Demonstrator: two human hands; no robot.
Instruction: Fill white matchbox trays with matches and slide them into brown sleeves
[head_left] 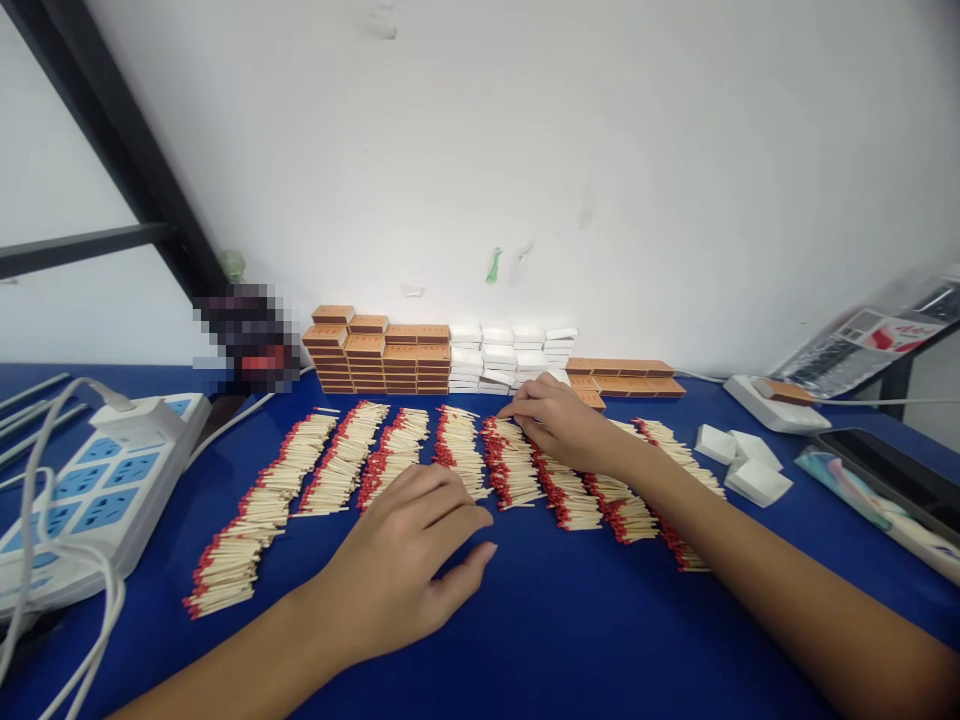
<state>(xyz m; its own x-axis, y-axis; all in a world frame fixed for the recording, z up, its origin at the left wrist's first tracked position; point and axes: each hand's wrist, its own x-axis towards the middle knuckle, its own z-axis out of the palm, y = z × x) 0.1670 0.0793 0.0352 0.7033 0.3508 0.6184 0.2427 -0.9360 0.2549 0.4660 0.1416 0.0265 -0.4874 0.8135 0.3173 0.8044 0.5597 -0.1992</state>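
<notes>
Rows of red-headed matches (457,450) lie spread over the blue tabletop. My right hand (559,420) reaches to the far end of a middle row of matches (514,475). Its thumb and fingertips come together at the top of that row, and what is between them is too small to make out. My left hand (420,560) hovers or rests in front of the rows, palm down. Its fingers are loosely bent and apart, holding nothing. The left hand hides the near ends of some rows, and my right forearm covers parts of the rows on the right.
Brown matchboxes (364,350) and white inner trays (499,360) are stacked along the wall. More matchboxes (630,378) lie right of them. Loose white trays (757,480) sit near a dark phone (892,475). A power strip (105,480) with white cables stands at left.
</notes>
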